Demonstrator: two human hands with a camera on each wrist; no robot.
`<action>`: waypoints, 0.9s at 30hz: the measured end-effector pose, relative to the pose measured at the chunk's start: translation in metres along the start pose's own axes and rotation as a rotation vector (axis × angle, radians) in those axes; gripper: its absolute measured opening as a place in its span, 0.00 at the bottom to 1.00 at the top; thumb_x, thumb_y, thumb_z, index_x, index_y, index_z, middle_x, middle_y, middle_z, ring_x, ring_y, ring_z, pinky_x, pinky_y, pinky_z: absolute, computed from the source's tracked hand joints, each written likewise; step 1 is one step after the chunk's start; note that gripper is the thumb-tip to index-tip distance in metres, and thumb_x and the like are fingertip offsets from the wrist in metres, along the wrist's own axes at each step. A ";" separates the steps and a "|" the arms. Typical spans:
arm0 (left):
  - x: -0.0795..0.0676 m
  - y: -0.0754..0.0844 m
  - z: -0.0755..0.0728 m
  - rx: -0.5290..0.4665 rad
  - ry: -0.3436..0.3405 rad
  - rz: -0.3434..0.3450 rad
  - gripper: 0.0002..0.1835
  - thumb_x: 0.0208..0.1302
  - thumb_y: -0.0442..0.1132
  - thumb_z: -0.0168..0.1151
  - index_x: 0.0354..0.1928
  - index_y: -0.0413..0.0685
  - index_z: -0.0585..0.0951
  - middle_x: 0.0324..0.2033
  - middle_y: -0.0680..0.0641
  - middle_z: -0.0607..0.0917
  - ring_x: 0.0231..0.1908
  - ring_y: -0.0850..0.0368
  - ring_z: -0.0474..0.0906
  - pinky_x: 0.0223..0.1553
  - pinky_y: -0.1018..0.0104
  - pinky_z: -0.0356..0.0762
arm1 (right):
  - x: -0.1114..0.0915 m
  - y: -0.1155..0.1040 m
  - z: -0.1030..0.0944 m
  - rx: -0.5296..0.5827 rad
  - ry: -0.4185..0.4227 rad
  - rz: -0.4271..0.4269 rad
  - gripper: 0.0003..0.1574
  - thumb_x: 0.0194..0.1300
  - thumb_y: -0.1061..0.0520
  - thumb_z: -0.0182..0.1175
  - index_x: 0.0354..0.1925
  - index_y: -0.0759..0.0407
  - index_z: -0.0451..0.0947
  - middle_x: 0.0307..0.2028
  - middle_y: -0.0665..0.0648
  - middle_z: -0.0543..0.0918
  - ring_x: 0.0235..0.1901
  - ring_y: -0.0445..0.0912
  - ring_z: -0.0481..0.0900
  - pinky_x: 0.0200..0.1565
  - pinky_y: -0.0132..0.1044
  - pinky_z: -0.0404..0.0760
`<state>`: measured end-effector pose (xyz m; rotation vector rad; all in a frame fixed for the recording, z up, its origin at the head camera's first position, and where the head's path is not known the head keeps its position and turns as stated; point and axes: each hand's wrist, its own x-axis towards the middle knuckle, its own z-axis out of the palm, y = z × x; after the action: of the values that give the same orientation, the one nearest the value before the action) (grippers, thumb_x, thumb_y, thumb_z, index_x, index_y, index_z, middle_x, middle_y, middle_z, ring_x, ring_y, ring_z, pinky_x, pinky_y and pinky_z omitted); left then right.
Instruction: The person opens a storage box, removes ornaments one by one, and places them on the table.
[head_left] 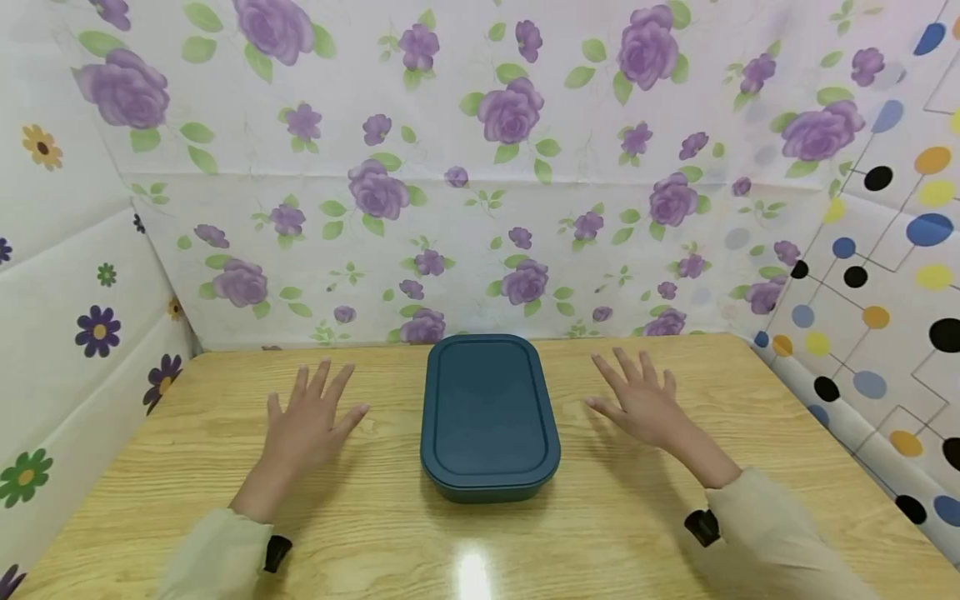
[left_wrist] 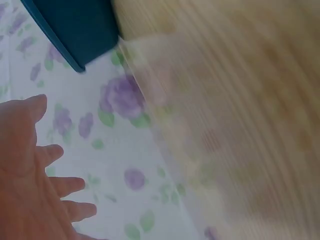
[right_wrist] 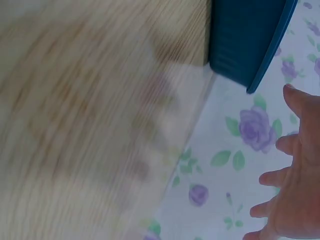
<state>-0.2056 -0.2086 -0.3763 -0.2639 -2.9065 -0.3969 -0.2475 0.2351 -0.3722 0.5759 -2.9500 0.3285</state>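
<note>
Left hand (head_left: 302, 427): empty, fingers spread, toward left edge of pale wood-grain table (head_left: 375, 542). Dark-blue rounded-rectangular lidded box (head_left: 489, 408), likely plastic: flat by middle of far edge, probably centred for equal reach. Right hand (head_left: 645, 407): empty, fingers spread, toward right edge.

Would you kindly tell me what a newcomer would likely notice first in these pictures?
Probably the dark blue box, on the table between the left hand and right hand. Both hands are spread, and neither touches it. The purple-flowered cloth behind the table would likely come next.
</note>
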 end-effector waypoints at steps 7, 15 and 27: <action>0.011 0.031 0.016 -0.226 0.028 0.081 0.34 0.68 0.56 0.45 0.68 0.43 0.56 0.64 0.29 0.56 0.63 0.29 0.50 0.53 0.29 0.52 | 0.011 -0.028 0.014 0.217 -0.041 -0.044 0.44 0.67 0.37 0.45 0.71 0.55 0.46 0.68 0.69 0.49 0.64 0.71 0.43 0.52 0.74 0.47; 0.020 0.061 0.030 -0.627 -0.095 0.079 0.35 0.66 0.53 0.50 0.69 0.43 0.55 0.65 0.34 0.58 0.64 0.35 0.54 0.58 0.40 0.57 | 0.021 -0.049 0.021 0.565 -0.206 -0.094 0.46 0.67 0.39 0.46 0.71 0.58 0.40 0.67 0.67 0.53 0.63 0.61 0.58 0.59 0.55 0.61; 0.022 0.081 0.043 -0.946 -0.170 -0.110 0.32 0.61 0.38 0.59 0.66 0.46 0.61 0.61 0.34 0.65 0.51 0.42 0.72 0.37 0.60 0.78 | 0.021 -0.064 0.026 0.689 -0.154 -0.027 0.42 0.63 0.54 0.58 0.67 0.68 0.52 0.51 0.70 0.70 0.37 0.52 0.81 0.34 0.37 0.79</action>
<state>-0.2178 -0.1165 -0.3921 -0.2657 -2.6496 -1.8177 -0.2448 0.1639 -0.3823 0.7262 -2.9135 1.3766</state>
